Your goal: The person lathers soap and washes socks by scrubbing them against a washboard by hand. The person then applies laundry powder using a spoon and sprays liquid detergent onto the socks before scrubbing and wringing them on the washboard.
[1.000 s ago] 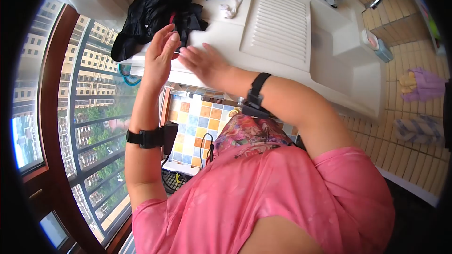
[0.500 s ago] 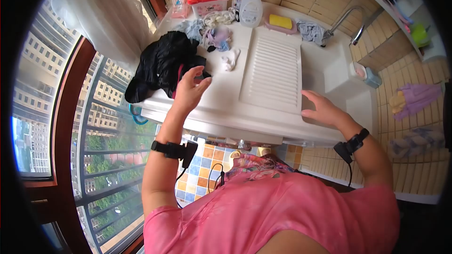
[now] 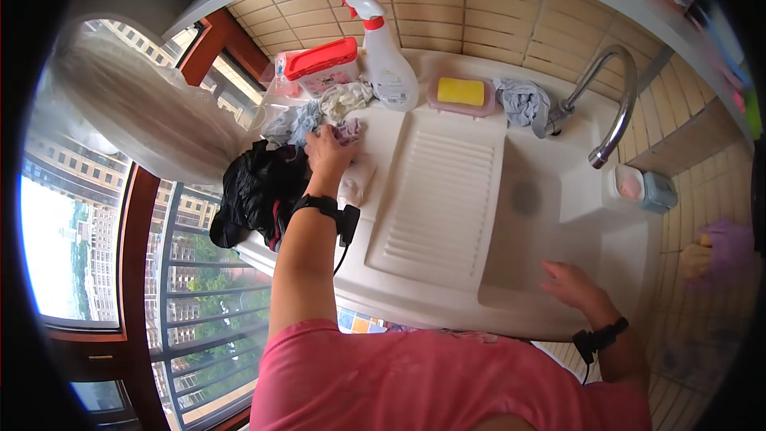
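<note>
My left hand [image 3: 327,152] reaches over the left side of the sink counter. Its fingers curl down onto a small lavender cloth [image 3: 349,129], partly covering it. Close by lie a light blue cloth [image 3: 294,122], a cream cloth [image 3: 345,99] and a black garment [image 3: 259,191] with a dark pink edge. A small white cloth [image 3: 355,183] is beside my left wrist. Over the front of the sink basin [image 3: 523,247], my right hand [image 3: 576,286] hovers with nothing in it, its fingers loosely apart.
A ribbed washboard [image 3: 435,199] sits left of the basin. Behind it are a spray bottle [image 3: 389,68], a red-lidded box [image 3: 323,68], a yellow sponge [image 3: 460,91] in a dish and a grey cloth [image 3: 523,102]. The curved tap [image 3: 626,104] rises at the back right.
My left hand has moved forward from beside the black garment onto the lavender cloth. My right hand stays near the basin's front. The view has shifted closer over the sink.
</note>
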`<state>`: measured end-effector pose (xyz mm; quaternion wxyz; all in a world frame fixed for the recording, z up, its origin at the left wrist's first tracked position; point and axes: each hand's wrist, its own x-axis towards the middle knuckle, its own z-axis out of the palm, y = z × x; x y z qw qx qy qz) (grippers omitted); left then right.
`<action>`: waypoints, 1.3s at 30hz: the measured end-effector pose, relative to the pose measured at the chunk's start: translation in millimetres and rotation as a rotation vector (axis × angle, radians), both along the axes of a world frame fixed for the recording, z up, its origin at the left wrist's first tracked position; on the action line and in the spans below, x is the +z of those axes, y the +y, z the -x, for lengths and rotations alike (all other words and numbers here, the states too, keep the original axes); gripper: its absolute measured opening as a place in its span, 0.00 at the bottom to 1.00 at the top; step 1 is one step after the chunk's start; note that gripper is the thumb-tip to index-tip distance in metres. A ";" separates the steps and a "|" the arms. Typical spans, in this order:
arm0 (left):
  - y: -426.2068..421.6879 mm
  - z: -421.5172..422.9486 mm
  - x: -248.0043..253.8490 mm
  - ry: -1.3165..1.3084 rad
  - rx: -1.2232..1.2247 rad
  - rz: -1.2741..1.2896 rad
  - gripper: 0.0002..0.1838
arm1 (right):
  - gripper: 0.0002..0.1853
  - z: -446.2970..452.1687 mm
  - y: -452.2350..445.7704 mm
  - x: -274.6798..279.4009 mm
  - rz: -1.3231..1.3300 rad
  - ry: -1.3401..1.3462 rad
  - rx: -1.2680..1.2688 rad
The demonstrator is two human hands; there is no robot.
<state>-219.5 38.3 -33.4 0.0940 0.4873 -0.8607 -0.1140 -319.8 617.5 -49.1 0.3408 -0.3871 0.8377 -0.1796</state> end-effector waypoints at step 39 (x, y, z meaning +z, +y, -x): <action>94.9 23.0 25.0 0.390 -0.458 -0.421 0.20 | 0.22 56.9 -53.3 -171.7 0.018 -0.295 -0.180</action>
